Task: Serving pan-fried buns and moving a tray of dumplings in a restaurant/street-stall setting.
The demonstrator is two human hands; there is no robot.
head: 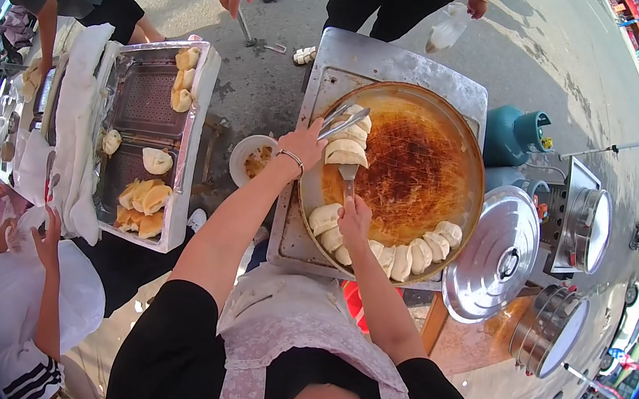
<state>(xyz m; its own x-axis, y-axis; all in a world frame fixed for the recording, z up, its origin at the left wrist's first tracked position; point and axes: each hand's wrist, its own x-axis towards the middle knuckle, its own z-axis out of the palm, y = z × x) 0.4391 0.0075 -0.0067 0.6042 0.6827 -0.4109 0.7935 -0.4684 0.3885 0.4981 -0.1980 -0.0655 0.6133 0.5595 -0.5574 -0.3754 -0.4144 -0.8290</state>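
In front of me a large round griddle pan point(419, 170) with a browned, oily middle sits on a metal stove top point(367, 56). My right hand point(355, 219) grips the handle of a metal spatula point(348, 172), whose blade reaches the lower end of a row of pale dumplings point(347, 152) at the pan's left side. My left hand point(304, 145) holds metal tongs point(345, 124), their arms over that same row. More pale dumplings point(402, 262) line the near rim in a curve. Whether the spatula blade is under a dumpling is partly hidden.
A foam box point(198, 143) with browned buns point(144, 202) stands left, beside a white bowl point(251, 158). Right are a metal lid point(492, 256), a green gas cylinder point(510, 136) and stacked steamers point(545, 332). A person in white point(40, 279) is at left; others stand beyond the stove.
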